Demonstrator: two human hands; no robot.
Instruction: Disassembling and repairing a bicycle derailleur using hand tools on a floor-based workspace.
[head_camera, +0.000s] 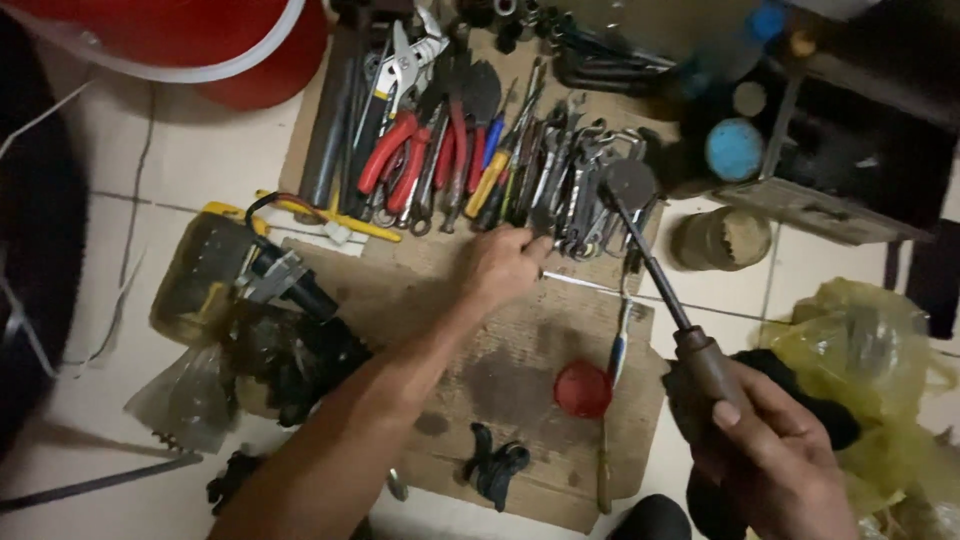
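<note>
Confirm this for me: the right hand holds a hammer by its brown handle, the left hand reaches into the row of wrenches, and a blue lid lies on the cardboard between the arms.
One detail is off: the head view shows the lid on the cardboard is red, not blue. The right hand does grip the hammer by its brown handle, and the left hand does reach into the wrenches.

a pale tiled floor (200, 150) with dark grout lines lies in dim light. a worn cardboard sheet (520, 350) is spread across it; beyond the sheet's far left corner sits a red basin (250, 60), and right of it a yellow plastic bag (860, 340).
</note>
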